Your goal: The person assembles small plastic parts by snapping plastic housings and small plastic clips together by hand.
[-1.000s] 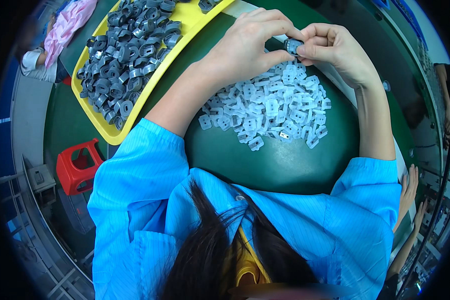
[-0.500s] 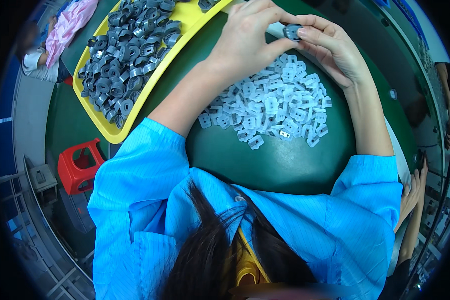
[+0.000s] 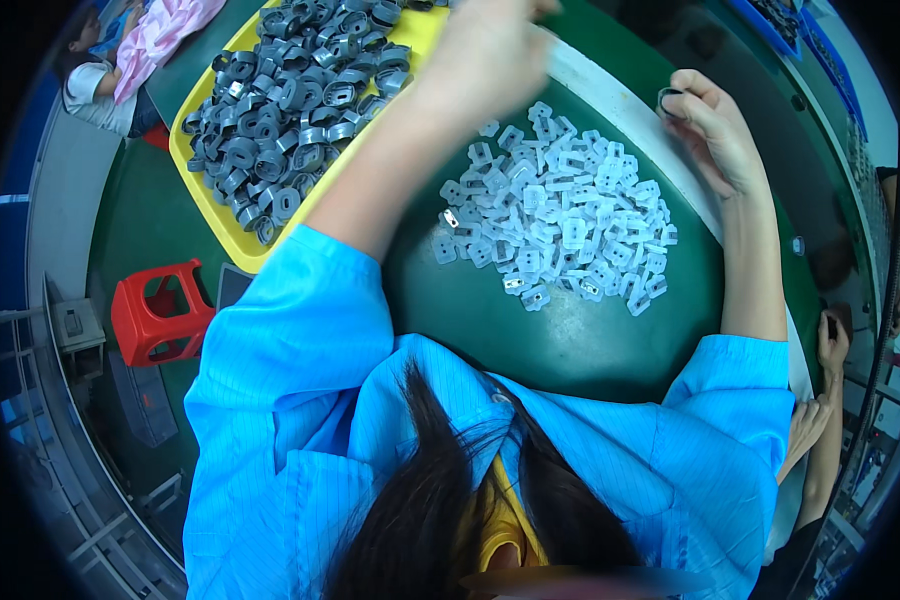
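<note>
My right hand (image 3: pixel 712 135) is raised beyond the right side of the pile, its thumb and fingers pinching a small dark grey ring-shaped plastic part (image 3: pixel 667 100). My left hand (image 3: pixel 490 62) is smeared by motion near the far edge of the yellow tray (image 3: pixel 232 242), and its fingers cannot be made out. Many dark grey ring-shaped parts (image 3: pixel 270 130) fill that tray. Between my forearms, a loose pile of small translucent white plastic pieces (image 3: pixel 560 210) lies on the green table (image 3: pixel 560 350); a few show a shiny metal bit.
A whitish strip (image 3: pixel 625 108) runs behind the pile. To the left is a red plastic stool (image 3: pixel 160 312). Another person with pink cloth (image 3: pixel 170 40) is at the far left. Someone else's hands (image 3: pixel 818 400) show at the right edge. Blue trays (image 3: pixel 770 22) stand far right.
My hands have come apart. The left swung left toward the yellow tray, while the right moved right and kept a grey part. The whole view has shifted slightly.
</note>
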{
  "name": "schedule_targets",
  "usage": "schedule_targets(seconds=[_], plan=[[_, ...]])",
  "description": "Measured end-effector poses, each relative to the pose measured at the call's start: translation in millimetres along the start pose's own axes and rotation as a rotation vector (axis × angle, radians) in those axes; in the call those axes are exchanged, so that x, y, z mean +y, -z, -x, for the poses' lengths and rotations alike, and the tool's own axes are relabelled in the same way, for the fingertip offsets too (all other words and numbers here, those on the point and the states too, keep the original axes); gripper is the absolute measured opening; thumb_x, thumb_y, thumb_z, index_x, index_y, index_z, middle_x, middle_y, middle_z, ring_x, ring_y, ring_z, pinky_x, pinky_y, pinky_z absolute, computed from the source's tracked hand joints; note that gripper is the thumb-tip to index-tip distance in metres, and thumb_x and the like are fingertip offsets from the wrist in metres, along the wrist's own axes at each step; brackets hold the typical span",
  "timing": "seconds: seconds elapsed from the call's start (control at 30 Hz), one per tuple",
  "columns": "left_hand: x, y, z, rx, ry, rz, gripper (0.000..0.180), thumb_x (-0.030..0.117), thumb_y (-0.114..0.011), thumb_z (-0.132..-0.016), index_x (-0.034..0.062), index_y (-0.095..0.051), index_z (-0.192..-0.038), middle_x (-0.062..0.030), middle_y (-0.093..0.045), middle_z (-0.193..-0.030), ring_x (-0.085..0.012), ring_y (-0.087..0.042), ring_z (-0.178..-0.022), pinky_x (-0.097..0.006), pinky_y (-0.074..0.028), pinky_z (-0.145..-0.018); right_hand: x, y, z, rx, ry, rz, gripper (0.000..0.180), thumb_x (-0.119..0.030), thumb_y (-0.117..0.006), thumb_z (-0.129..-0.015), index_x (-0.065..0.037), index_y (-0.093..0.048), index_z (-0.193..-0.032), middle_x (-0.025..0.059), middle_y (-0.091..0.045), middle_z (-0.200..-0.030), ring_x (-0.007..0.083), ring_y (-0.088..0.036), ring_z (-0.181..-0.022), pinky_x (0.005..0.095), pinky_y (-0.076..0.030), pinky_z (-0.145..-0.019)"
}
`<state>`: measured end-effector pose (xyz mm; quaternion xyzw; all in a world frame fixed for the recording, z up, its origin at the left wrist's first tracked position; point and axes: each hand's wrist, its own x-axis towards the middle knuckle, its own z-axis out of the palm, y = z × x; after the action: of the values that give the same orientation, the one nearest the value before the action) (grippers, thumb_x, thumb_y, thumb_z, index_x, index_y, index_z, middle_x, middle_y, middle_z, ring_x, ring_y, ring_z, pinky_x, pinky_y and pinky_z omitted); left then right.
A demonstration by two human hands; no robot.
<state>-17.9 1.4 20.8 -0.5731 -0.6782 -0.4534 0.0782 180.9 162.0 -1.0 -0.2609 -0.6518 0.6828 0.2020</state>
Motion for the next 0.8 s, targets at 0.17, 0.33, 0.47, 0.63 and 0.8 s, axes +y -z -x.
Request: schedule_targets(seconds=[0.17, 0.33, 0.47, 0.63, 0.8], plan=[[-55.8, 17.8, -23.3, -0.246, 0.322, -0.494, 0.027, 0.02, -0.06, -0.08, -0.0064, -0.063, -0.082, -0.0265, -0.064, -0.081, -0.0401, -0.064, -0.084, -0.045, -0.051, -0.077, 27.6, 36.8, -22.0, 0.329, 0.124, 0.53, 0.032, -0.021, -0.07, -0.079, -0.003, -0.061, -0.104, 0.0031, -0.063, -0.085, 0.0119, -0.058, -0.078, 0.024, -0.046, -0.075], [-88.5, 22.8, -17.2, -0.194, 0.165, 0.358, 0.026, 0.02, -0.069, -0.075, -0.0041, -0.065, -0.083, -0.0206, -0.066, -0.079, -0.0318, -0.067, -0.08, -0.037, -0.053, -0.074, 23.9, 32.4, -17.9, 0.571, 0.557, 1.009, 0.038, -0.032, -0.068, -0.079, -0.008, -0.064, -0.107, 0.0071, -0.067, -0.094, 0.018, -0.063, -0.087, 0.0289, -0.048, -0.085], [-57.8, 7.1, -22.6, -0.097, 0.319, -0.185, 0.018, 0.013, -0.068, -0.072, -0.0028, -0.062, -0.079, -0.0165, -0.065, -0.074, -0.0266, -0.065, -0.07, -0.034, -0.052, -0.068, -0.9, 2.8, -1.4, 0.013, 0.376, 0.756, 0.018, -0.019, -0.067, -0.079, -0.005, -0.068, -0.091, 0.0038, -0.066, -0.079, 0.0123, -0.061, -0.076, 0.0256, -0.049, -0.072], [-2.6, 9.6, -15.6, -0.019, 0.23, 0.031, 0.012, 0.007, -0.065, -0.073, -0.0009, -0.057, -0.076, -0.0084, -0.059, -0.067, -0.016, -0.058, -0.062, -0.027, -0.047, -0.059, -11.7, -37.8, 23.2, -0.275, 0.249, 0.782, 0.015, -0.012, -0.068, -0.078, 0.0, -0.066, -0.087, 0.0056, -0.065, -0.078, 0.011, -0.059, -0.071, 0.0265, -0.049, -0.068], [-14.8, -25.5, 7.4, -0.321, 0.452, 0.644, 0.021, 0.019, -0.063, -0.085, 0.0046, -0.062, -0.102, -0.0018, -0.062, -0.092, -0.0093, -0.055, -0.077, -0.023, -0.044, -0.07, -4.6, -25.8, 12.9, -0.249, 0.187, 0.628, 0.013, -0.01, -0.067, -0.079, 0.002, -0.065, -0.084, 0.0048, -0.064, -0.073, 0.0097, -0.058, -0.064, 0.0252, -0.048, -0.064]])
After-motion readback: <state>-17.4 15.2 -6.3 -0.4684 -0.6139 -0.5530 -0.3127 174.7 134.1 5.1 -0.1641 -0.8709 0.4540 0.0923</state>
